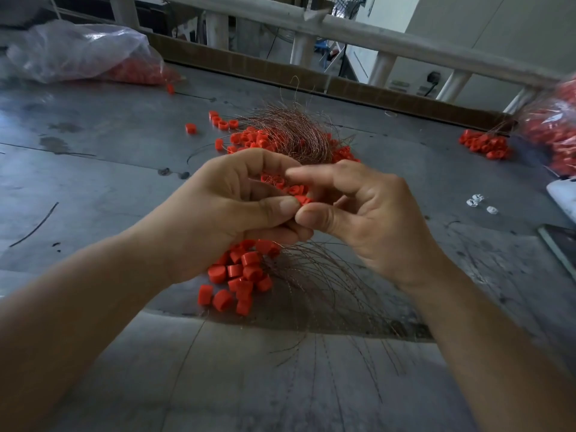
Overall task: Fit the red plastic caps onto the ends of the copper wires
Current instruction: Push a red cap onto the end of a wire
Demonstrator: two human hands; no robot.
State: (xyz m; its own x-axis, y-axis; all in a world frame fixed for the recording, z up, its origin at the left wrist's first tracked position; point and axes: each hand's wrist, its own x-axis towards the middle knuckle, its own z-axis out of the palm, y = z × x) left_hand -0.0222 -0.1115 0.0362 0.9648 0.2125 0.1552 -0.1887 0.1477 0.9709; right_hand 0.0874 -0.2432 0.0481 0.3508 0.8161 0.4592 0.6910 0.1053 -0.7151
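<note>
Hands meet above grey metal table [93, 182]: L hand [230, 210] curled round bundle of thin copper wires [311, 275], capped ends hanging below it; R hand [371, 213] pinches one small red plastic cap [304, 200] btwn thumb & forefinger, touching L thumb. Heap of loose caps & wire [290, 132] just behind

A scuffed grey worktable [93, 182] meets white rails [389, 39], a pale wall [498, 29] beyond, perhaps with sockets [433, 77].

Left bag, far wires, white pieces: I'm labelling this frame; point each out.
Left bag [78, 48], head view, crumpled clear top.
Far wires [291, 130], head view, middle of tangle.
White pieces [475, 200], head view, leftmost piece.
</note>
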